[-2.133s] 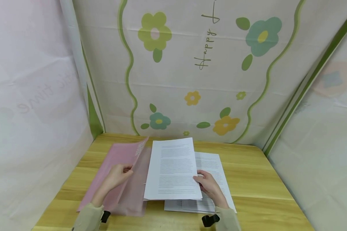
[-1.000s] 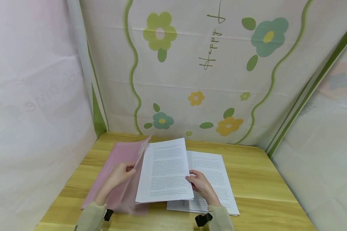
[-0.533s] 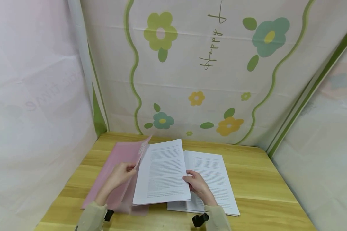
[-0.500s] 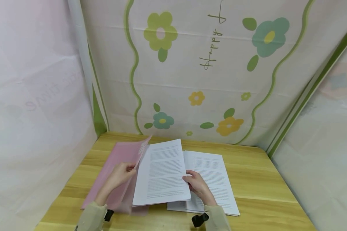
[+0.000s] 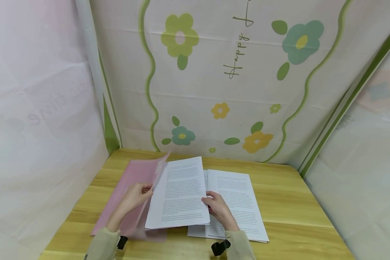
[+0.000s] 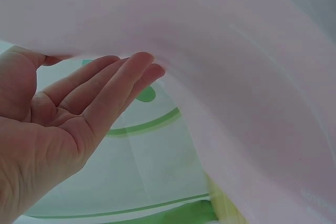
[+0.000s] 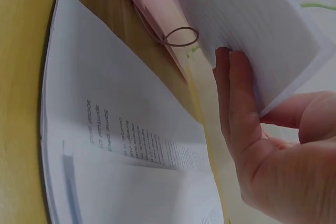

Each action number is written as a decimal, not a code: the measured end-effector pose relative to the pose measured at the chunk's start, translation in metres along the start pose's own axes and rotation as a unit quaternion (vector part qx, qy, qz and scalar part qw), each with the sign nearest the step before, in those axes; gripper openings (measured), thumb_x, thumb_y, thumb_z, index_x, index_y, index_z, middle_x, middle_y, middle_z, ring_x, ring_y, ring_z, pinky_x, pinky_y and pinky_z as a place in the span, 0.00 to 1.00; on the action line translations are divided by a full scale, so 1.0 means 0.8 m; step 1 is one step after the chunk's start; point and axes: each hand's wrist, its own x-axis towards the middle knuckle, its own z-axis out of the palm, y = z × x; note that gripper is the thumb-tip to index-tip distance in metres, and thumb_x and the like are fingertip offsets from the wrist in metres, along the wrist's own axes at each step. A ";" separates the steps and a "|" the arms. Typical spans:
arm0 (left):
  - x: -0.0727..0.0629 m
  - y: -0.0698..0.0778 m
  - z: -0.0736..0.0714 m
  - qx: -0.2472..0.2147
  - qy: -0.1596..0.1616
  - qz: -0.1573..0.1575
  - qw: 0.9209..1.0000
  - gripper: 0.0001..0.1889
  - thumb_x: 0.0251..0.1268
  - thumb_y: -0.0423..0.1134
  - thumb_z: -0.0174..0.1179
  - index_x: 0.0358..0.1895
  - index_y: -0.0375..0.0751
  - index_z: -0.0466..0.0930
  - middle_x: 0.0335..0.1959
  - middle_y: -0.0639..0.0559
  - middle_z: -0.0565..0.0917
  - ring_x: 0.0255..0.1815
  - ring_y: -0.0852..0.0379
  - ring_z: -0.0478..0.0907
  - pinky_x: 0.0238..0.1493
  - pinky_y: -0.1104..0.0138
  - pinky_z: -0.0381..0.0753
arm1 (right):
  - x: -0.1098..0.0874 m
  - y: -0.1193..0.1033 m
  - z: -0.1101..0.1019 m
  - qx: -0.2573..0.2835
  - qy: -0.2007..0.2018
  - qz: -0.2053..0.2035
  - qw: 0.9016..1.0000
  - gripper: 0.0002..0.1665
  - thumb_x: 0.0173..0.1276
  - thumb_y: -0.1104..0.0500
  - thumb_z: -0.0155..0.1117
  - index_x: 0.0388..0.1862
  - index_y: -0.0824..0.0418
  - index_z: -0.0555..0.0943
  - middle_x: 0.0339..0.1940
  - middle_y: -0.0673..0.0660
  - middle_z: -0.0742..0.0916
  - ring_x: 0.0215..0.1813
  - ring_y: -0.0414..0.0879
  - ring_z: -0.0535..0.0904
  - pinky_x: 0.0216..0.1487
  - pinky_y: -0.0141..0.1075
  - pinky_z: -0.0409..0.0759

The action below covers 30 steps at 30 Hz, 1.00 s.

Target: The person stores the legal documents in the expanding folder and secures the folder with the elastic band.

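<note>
A translucent pink plastic folder (image 5: 138, 169) lies at the left of the table with its cover raised. My left hand (image 5: 134, 196) pinches the cover's free edge; in the left wrist view its fingers are nearly straight under the pink sheet (image 6: 220, 82). My right hand (image 5: 220, 208) grips the right edge of a stack of printed papers (image 5: 182, 195), thumb on top. The stack's left edge reaches under the raised cover, where it is partly hidden. In the right wrist view the fingers support the stack (image 7: 247, 19) from below.
A second pile of printed papers (image 5: 237, 202) lies to the right, partly beneath my right hand and the held stack. A thin brown cord loop (image 7: 197, 35) shows by the folder's edge. A flower-printed cloth (image 5: 195, 83) hangs behind the wooden table (image 5: 292, 216).
My right hand has moved left with the stack of papers, bringing its left edge under the folder's cover. More of the second pile shows. My left hand keeps its hold on the cover.
</note>
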 end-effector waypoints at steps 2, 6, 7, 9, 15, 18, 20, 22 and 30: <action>0.000 0.001 0.000 0.001 0.002 0.000 1.000 0.20 0.61 0.32 0.58 0.54 0.24 0.81 0.46 0.35 0.88 0.46 0.45 0.87 0.47 0.57 0.86 | 0.001 0.000 0.002 0.000 0.001 -0.001 1.000 0.25 0.73 0.62 0.54 0.64 0.75 0.69 0.38 0.54 0.89 0.31 0.36 0.82 0.32 0.30 0.81; 0.000 0.001 0.001 0.002 0.005 0.000 1.000 0.19 0.60 0.32 0.58 0.53 0.24 0.82 0.45 0.35 0.88 0.45 0.45 0.88 0.47 0.57 0.86 | 0.000 0.000 0.007 0.003 0.001 0.000 1.000 0.24 0.73 0.62 0.55 0.64 0.74 0.70 0.36 0.52 0.89 0.31 0.36 0.82 0.31 0.30 0.80; 0.000 0.001 0.001 0.002 0.005 0.003 1.000 0.19 0.60 0.32 0.58 0.53 0.24 0.82 0.45 0.35 0.88 0.45 0.45 0.88 0.47 0.56 0.86 | 0.000 0.000 0.008 0.004 0.002 0.000 1.000 0.24 0.73 0.63 0.55 0.64 0.74 0.70 0.36 0.53 0.89 0.31 0.36 0.82 0.31 0.30 0.80; 0.001 0.001 0.001 0.005 0.005 0.009 1.000 0.19 0.60 0.32 0.58 0.53 0.24 0.82 0.45 0.35 0.88 0.45 0.45 0.88 0.46 0.56 0.86 | -0.002 -0.002 0.010 0.007 0.001 0.001 1.000 0.25 0.72 0.63 0.55 0.64 0.74 0.70 0.37 0.54 0.89 0.32 0.36 0.82 0.32 0.30 0.80; 0.001 -0.001 0.002 0.004 0.009 0.011 1.000 0.18 0.61 0.32 0.58 0.52 0.24 0.82 0.45 0.35 0.88 0.45 0.45 0.88 0.47 0.56 0.86 | -0.005 -0.003 0.015 0.012 -0.005 0.003 1.000 0.25 0.71 0.63 0.56 0.64 0.73 0.70 0.41 0.57 0.89 0.34 0.38 0.84 0.33 0.30 0.82; 0.001 -0.001 0.002 0.006 0.010 0.013 1.000 0.18 0.61 0.31 0.59 0.52 0.23 0.82 0.45 0.35 0.88 0.44 0.45 0.88 0.46 0.56 0.86 | -0.005 -0.003 0.017 0.004 -0.007 0.003 1.000 0.24 0.71 0.62 0.57 0.63 0.73 0.70 0.39 0.55 0.89 0.34 0.38 0.83 0.33 0.31 0.81; 0.000 -0.001 0.002 0.007 0.009 0.013 1.000 0.18 0.61 0.31 0.59 0.52 0.23 0.82 0.45 0.35 0.88 0.44 0.45 0.88 0.46 0.56 0.86 | -0.004 -0.003 0.019 -0.001 -0.008 0.005 1.000 0.24 0.71 0.62 0.58 0.62 0.72 0.70 0.38 0.54 0.89 0.34 0.38 0.83 0.33 0.31 0.81; 0.000 -0.002 0.002 0.007 0.008 0.010 1.000 0.18 0.61 0.32 0.59 0.52 0.24 0.82 0.45 0.35 0.88 0.45 0.45 0.88 0.47 0.55 0.86 | -0.004 -0.003 0.020 -0.005 -0.010 0.004 1.000 0.24 0.71 0.61 0.58 0.61 0.71 0.70 0.38 0.54 0.89 0.34 0.39 0.83 0.34 0.32 0.81; -0.002 -0.001 0.000 0.000 0.007 0.003 1.000 0.19 0.62 0.32 0.60 0.54 0.24 0.81 0.47 0.34 0.88 0.46 0.44 0.87 0.48 0.54 0.85 | -0.007 -0.005 0.025 -0.012 -0.035 -0.006 0.999 0.25 0.75 0.60 0.51 0.65 0.73 0.70 0.47 0.61 0.88 0.38 0.40 0.84 0.36 0.33 0.82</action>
